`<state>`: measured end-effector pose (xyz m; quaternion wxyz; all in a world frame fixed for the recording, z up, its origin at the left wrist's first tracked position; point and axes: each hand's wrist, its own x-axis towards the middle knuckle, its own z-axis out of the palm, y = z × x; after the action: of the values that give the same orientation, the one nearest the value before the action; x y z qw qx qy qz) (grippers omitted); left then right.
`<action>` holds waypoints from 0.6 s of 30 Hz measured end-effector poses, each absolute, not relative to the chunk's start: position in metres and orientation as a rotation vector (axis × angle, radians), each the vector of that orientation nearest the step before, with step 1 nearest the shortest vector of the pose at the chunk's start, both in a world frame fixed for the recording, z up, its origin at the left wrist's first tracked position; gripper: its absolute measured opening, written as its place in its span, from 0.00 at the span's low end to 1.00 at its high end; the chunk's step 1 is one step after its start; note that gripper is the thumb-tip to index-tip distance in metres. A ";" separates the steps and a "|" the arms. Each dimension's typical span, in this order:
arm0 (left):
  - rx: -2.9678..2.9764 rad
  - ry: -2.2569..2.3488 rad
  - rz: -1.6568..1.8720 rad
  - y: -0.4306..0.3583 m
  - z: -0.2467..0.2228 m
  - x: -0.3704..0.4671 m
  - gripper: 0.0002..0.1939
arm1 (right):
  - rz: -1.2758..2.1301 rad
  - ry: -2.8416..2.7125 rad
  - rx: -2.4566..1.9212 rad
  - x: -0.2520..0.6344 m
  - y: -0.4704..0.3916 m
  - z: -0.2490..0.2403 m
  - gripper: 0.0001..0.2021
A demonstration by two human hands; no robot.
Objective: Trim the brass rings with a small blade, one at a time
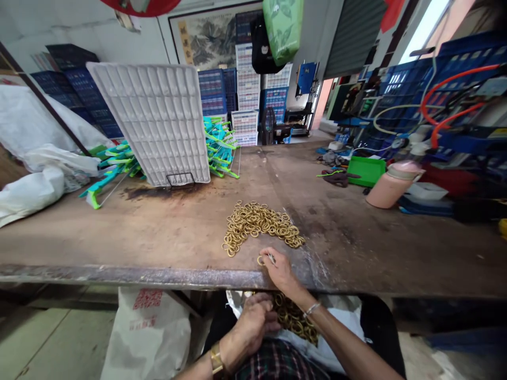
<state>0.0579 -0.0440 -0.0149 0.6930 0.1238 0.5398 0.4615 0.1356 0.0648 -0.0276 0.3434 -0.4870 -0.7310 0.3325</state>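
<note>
A heap of gold-coloured metal rings lies in a curved band on the worktable. Just in front of it, over the table's near edge, my right hand is closed in a pinch. One gold-coloured ring shows at its fingertips, and a small silvery thing sticks out between thumb and fingers. Below the edge, my left hand has curled fingers beside a white bag on the lap. Many more rings fill this bag. Whatever the left fingers hold is hidden.
A grey moulded tray stands upright on a wire stand, with green and turquoise plastic pieces behind. At right are a pink bottle, a green tray and orange hoses. A white sack stands below the table.
</note>
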 end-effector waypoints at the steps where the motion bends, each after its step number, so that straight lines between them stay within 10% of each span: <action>1: 0.279 1.193 1.044 -0.046 -0.015 0.057 0.10 | 0.905 -1.879 -1.249 0.139 0.061 -0.027 0.10; 18: 0.626 1.400 1.257 -0.025 -0.015 0.046 0.21 | 1.130 -1.953 -1.138 0.160 0.040 -0.031 0.15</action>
<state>0.0459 -0.0246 -0.0148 0.5473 0.2643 0.5908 0.5306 0.1605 0.0402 -0.0312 0.3022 -0.4292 -0.7367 0.4262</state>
